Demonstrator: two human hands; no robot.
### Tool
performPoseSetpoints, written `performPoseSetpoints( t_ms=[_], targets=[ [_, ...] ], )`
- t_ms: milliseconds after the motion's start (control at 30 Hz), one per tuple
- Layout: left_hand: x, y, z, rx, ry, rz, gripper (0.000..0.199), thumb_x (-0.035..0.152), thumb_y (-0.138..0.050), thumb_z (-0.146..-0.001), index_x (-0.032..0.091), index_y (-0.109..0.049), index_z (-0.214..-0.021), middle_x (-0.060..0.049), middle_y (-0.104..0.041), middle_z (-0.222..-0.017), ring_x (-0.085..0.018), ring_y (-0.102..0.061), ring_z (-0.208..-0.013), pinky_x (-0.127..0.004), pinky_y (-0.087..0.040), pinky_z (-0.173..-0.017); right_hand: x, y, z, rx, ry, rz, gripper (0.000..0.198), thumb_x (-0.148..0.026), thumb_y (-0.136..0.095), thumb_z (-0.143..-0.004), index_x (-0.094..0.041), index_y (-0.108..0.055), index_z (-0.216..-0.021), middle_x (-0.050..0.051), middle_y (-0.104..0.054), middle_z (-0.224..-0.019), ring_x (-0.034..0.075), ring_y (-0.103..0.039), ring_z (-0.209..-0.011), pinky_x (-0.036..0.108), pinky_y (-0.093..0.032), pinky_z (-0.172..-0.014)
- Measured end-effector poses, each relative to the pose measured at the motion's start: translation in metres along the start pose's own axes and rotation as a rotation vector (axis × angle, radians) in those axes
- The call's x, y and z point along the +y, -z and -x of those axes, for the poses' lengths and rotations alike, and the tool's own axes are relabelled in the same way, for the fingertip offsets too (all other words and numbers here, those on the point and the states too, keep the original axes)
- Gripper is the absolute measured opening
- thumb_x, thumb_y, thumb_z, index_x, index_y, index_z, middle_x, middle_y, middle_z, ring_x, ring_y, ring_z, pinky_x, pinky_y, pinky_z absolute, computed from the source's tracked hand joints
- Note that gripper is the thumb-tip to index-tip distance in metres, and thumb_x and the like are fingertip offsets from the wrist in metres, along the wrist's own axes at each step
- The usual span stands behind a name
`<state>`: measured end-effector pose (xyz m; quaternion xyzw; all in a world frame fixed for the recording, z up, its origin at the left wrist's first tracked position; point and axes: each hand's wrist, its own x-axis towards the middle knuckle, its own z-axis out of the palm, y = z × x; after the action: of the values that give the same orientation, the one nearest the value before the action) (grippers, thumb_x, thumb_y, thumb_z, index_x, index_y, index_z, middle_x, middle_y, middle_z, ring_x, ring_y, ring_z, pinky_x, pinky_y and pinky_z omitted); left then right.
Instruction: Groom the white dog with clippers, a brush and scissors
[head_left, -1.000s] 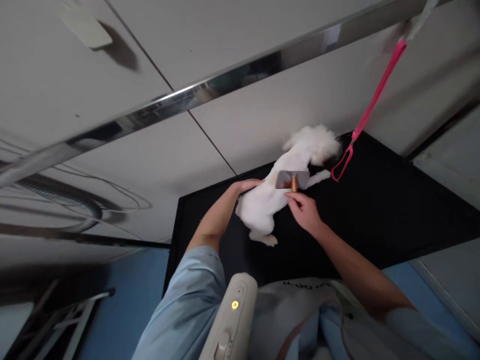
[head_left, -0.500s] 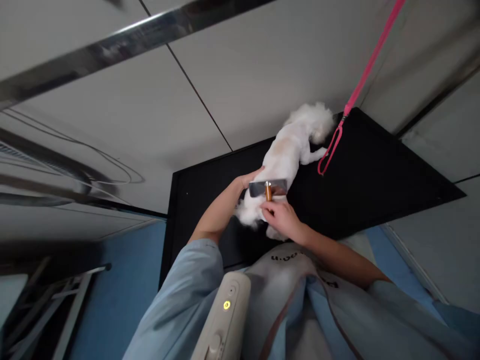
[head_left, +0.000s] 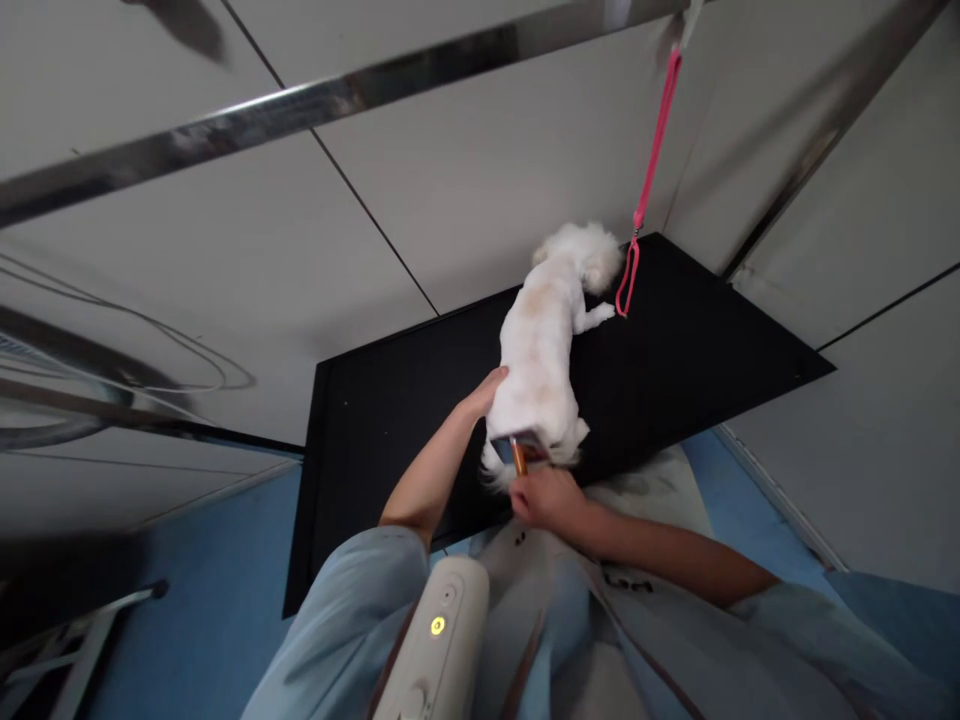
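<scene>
In our right hand [head_left: 551,498], fingers wrap an amber-handled metal brush [head_left: 519,455] | left hand [head_left: 484,392] on white short-coated dog [head_left: 536,355], finger spread hidden | dog between black rectangular table [head_left: 682,350] far and near edges | backing up, it could slip off

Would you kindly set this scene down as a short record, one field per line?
Animal: white dog, head turned away from the camera
Surface: black table under the dog
Left hand: touching the dog's side, fingers partly hidden
Right hand: gripping a brush by its orange-brown handle
Brush position: at the dog's hindquarters
Hanging nearby: pink strap, its loop near a front paw
Floor: blue
</scene>
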<state>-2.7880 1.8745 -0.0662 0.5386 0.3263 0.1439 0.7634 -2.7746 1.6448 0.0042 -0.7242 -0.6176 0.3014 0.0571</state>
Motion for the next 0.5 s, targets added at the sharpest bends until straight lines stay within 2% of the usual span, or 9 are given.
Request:
performPoseSetpoints(
  t_ms=[67,100,133,233,267,300,400,433,500],
  targets=[
    [0.000,-0.003,0.003,-0.050,-0.039,0.004,0.064,0.069,-0.081,-0.067,0.009,-0.073,-0.089,-0.015,-0.075,-0.083,-0.032,-0.071,-0.091,-0.040,-0.055,-0.086,-0.001,-0.015,0.009,-0.168,0.032,-0.012,0.020,-0.029,-0.065,-0.085,-0.026,-0.080,-0.096,0.006,-0.080,-0.091,0.024,-0.074,-0.081,0.028,-0.048,-0.065],
    [0.000,-0.004,0.004,-0.052,-0.059,0.005,0.067,0.070,-0.082,-0.064,0.009,-0.073,-0.091,-0.015,-0.076,-0.085,-0.033,-0.071,-0.093,-0.040,-0.055,-0.086,-0.002,-0.016,0.013,-0.168,0.057,-0.034,0.017,-0.029,-0.066,-0.083,-0.027,-0.080,-0.094,0.004,-0.080,-0.087,0.023,-0.073,-0.079,0.027,-0.047,-0.064],
    [0.000,-0.006,0.004,-0.029,-0.078,0.006,0.068,0.071,-0.082,-0.064,0.009,-0.074,-0.092,-0.015,-0.076,-0.086,-0.033,-0.071,-0.094,-0.040,-0.054,-0.086,-0.002,-0.013,0.015,-0.098,0.079,-0.064,0.016,-0.029,-0.066,-0.084,-0.028,-0.080,-0.092,0.003,-0.079,-0.085,0.021,-0.072,-0.078,0.026,-0.046,-0.065],
    [0.000,-0.010,-0.002,0.066,-0.098,0.001,0.064,0.072,-0.076,-0.070,0.011,-0.074,-0.091,-0.012,-0.076,-0.089,-0.031,-0.071,-0.095,-0.038,-0.054,-0.086,0.001,0.003,0.017,0.281,0.053,-0.141,0.026,-0.029,-0.052,-0.095,-0.025,-0.077,-0.095,0.005,-0.078,-0.092,0.019,-0.070,-0.082,0.026,-0.045,-0.068],
    [0.000,-0.012,-0.004,0.086,-0.102,0.005,0.063,0.073,-0.073,-0.073,0.013,-0.074,-0.091,-0.012,-0.077,-0.091,-0.031,-0.070,-0.098,-0.038,-0.054,-0.087,0.005,0.005,0.018,0.340,0.026,-0.158,0.029,-0.028,-0.048,-0.097,-0.024,-0.077,-0.095,0.006,-0.078,-0.094,0.019,-0.070,-0.083,0.026,-0.045,-0.069],
    [0.001,-0.014,-0.007,0.104,-0.111,0.013,0.062,0.073,-0.070,-0.075,0.014,-0.074,-0.092,-0.011,-0.077,-0.094,-0.031,-0.070,-0.102,-0.038,-0.054,-0.090,0.009,0.002,0.019,0.337,-0.001,-0.175,0.029,-0.026,-0.049,-0.097,-0.023,-0.077,-0.094,0.007,-0.078,-0.095,0.019,-0.070,-0.082,0.026,-0.044,-0.068],
    [0.006,-0.018,-0.015,0.162,-0.181,0.050,0.061,0.073,-0.067,-0.078,0.015,-0.074,-0.099,-0.012,-0.077,-0.104,-0.032,-0.068,-0.111,-0.039,-0.053,-0.096,0.023,-0.014,0.027,0.178,-0.005,-0.307,0.020,-0.021,-0.059,-0.089,-0.022,-0.079,-0.087,0.003,-0.078,-0.082,0.016,-0.068,-0.073,0.024,-0.043,-0.065],
    [0.008,-0.019,-0.017,0.176,-0.205,0.062,0.061,0.072,-0.068,-0.078,0.015,-0.073,-0.100,-0.013,-0.076,-0.106,-0.032,-0.068,-0.112,-0.040,-0.052,-0.096,0.028,-0.018,0.029,0.177,0.034,-0.383,0.019,-0.020,-0.061,-0.088,-0.022,-0.079,-0.089,0.002,-0.078,-0.080,0.016,-0.068,-0.070,0.024,-0.043,-0.064],
    [0.012,-0.020,-0.022,0.172,-0.221,0.078,0.061,0.071,-0.069,-0.078,0.014,-0.073,-0.100,-0.014,-0.077,-0.105,-0.032,-0.069,-0.110,-0.041,-0.053,-0.096,0.040,-0.017,0.026,0.315,0.143,-0.541,0.022,-0.022,-0.060,-0.089,-0.022,-0.079,-0.099,0.003,-0.078,-0.084,0.015,-0.069,-0.072,0.023,-0.046,-0.067]
  ],
)
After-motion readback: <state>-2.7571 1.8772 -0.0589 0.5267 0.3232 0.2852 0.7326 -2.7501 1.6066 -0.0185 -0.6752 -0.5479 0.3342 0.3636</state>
